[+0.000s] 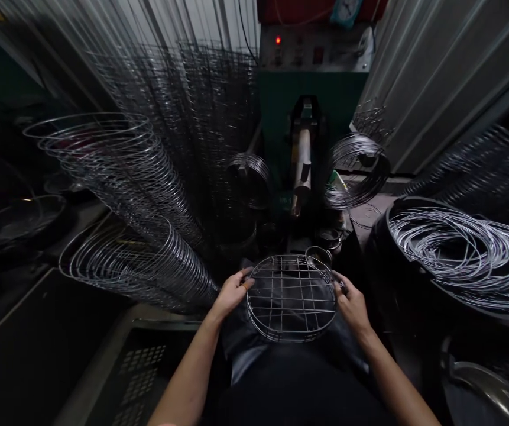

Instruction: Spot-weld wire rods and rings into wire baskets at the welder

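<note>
A round wire basket with a grid of crossed wires is held level over my lap, in the lower middle of the head view. My left hand grips its left rim between thumb and fingers. On the opposite side, my right hand pinches the right rim, its fingertips partly hidden by the wire. Just beyond the basket's far edge is a small wire ring. Straight ahead, the metal arm of a welding machine points down toward me, apart from the basket.
Tall leaning stacks of wire hoops crowd the left. Coils of wire rings hang beside the machine arm. A dark tub full of wire hoops stands at right. A plastic crate sits lower left. A red lamp glows on the panel.
</note>
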### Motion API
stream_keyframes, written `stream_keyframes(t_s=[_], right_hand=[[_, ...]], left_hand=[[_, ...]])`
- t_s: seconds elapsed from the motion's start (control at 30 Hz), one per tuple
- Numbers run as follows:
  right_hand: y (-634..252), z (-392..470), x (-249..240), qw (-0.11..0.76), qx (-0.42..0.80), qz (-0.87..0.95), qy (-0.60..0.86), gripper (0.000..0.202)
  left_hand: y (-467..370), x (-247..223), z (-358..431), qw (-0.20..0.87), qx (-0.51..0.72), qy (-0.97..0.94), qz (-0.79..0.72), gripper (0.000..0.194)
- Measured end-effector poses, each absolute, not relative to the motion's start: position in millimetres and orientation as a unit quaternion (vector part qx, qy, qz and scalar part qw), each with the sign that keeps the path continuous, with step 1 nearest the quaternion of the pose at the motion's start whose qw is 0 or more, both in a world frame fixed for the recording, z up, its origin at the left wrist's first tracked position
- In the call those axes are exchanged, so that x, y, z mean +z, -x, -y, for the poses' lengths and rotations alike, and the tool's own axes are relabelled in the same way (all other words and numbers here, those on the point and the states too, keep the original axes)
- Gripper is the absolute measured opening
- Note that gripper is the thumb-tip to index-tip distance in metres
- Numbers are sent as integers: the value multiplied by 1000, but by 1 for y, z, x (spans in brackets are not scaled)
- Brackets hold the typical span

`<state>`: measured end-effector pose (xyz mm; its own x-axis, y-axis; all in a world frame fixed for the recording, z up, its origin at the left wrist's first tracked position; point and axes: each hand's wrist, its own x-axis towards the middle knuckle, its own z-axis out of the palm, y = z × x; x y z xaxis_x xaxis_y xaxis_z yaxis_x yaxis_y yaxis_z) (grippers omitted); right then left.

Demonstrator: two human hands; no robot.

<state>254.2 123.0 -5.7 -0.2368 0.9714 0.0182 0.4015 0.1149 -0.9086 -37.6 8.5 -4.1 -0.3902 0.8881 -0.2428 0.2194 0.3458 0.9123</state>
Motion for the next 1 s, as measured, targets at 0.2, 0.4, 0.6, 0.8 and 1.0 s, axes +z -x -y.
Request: stream_keyframes(t_s=[0.2,0.4,0.6,0.8,1.0], right_hand=[[-265,-121,-4,324,405,681,517,46],[-270,-121,-8,313,443,663,516,45],[-272,-122,-11,334,561,557,513,46],[-272,-117,-3,321,604,504,527,49],[-276,-122,-7,339,628,478,512,44]], left_hand=[[35,-9,-7,414,424,-401,-698,51],[34,-15,-8,415,429,-405,-693,54],[38,-18,2,398,380,-450,-704,57],[36,-14,18,436,306,-488,-692,109],[41,-6,15,439,313,-483,-690,108]])
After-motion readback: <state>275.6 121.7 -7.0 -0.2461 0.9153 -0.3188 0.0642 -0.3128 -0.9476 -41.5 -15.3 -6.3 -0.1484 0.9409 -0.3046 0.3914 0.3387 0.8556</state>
